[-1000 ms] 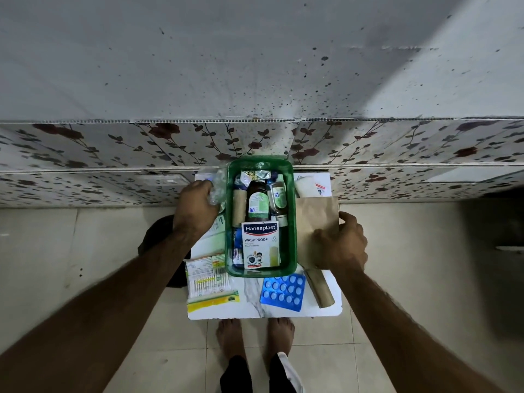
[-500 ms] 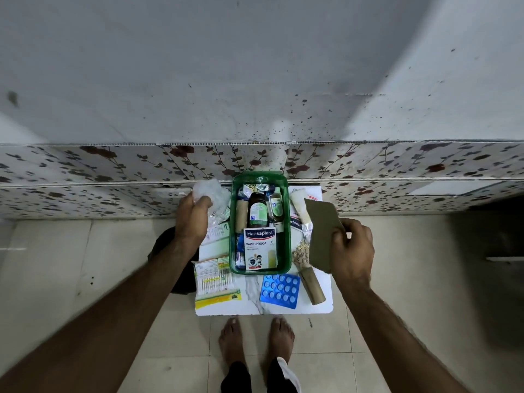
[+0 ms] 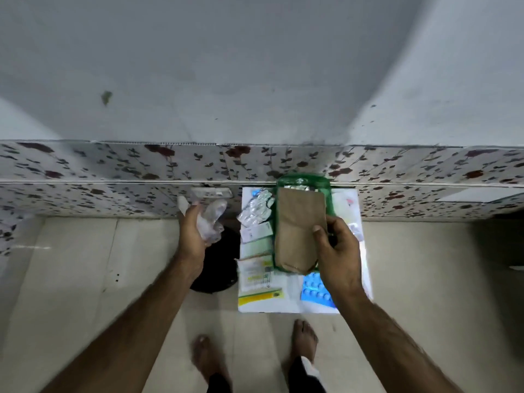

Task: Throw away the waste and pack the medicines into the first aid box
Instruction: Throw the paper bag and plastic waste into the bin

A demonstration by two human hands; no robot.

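My left hand (image 3: 192, 236) grips a crumpled clear plastic wrapper (image 3: 211, 219) above the black bin (image 3: 221, 259) left of the small white table (image 3: 286, 304). My right hand (image 3: 337, 251) holds a brown paper bag (image 3: 297, 228) over the green first aid box (image 3: 300, 180), hiding most of what is inside. Silver blister strips (image 3: 255, 208) and medicine packets (image 3: 256, 275) lie on the table left of the box. A blue pill strip (image 3: 314, 287) lies at the front.
The table stands against a floral-tiled wall (image 3: 113, 177). The floor is pale tile. My bare feet (image 3: 304, 336) are just in front of the table.
My left hand carried the plastic wrapper leftward off the table to above the bin. My right hand moved the brown bag left, over the green box. The view shifted left.
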